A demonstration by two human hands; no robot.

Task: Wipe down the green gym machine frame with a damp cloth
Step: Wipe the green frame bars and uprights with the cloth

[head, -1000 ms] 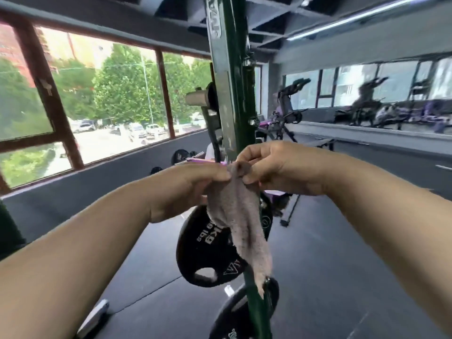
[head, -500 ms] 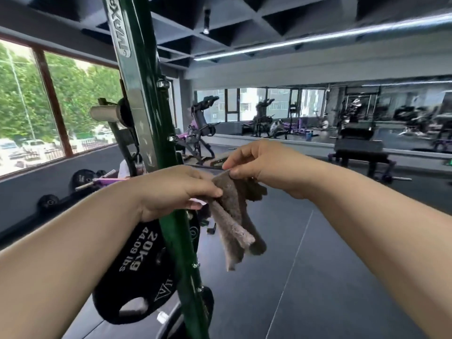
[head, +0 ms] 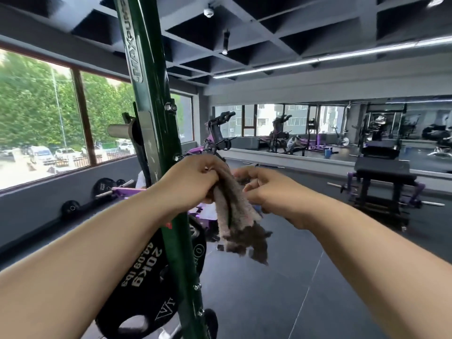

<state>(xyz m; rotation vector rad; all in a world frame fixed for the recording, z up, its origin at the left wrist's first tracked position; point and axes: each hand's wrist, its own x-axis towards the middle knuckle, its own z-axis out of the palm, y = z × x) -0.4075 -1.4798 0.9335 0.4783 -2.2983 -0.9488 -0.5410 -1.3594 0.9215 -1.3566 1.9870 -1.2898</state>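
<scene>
Both hands were on the cloth (head: 234, 211) at centre frame: my left hand (head: 193, 182) gripped its bunched top, my right hand (head: 266, 189) pinched an edge beside it. It hung in folds, clear of the green frame upright (head: 156, 133) at left of centre. Judged wiping not begun; whole upright left to do. Dampness impossible to tell. Upright's top and foot cut off; a 20 kg weight plate (head: 139, 285) sat partly behind it.

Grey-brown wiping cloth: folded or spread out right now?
Folded: the grey-brown wiping cloth hangs in bunched layers, gripped by the left hand, right hand pinching its edge.
</scene>
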